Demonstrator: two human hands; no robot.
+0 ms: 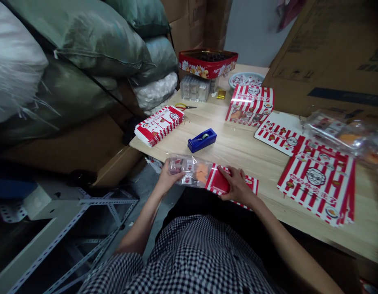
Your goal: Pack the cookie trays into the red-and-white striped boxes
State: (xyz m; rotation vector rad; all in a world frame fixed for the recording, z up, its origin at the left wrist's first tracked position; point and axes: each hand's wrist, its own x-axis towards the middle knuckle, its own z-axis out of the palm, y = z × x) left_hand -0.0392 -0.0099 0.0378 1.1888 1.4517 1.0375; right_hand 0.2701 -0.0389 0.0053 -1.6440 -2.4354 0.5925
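At the table's front edge my left hand pinches the left end of a clear plastic bag. Small printed packets and an orange piece show through the film. My right hand is closed over a red-and-white printed card, thumb and fingers spread across its face. The card meets the bag's right end; whether it lies inside the film or over it I cannot tell. Just beyond the bag sits a blue tape dispenser.
A stack of striped cards and scissors lie at left. Striped cards, a folded striped box and filled bags are at right. Behind are a red tin, a bowl and a large carton.
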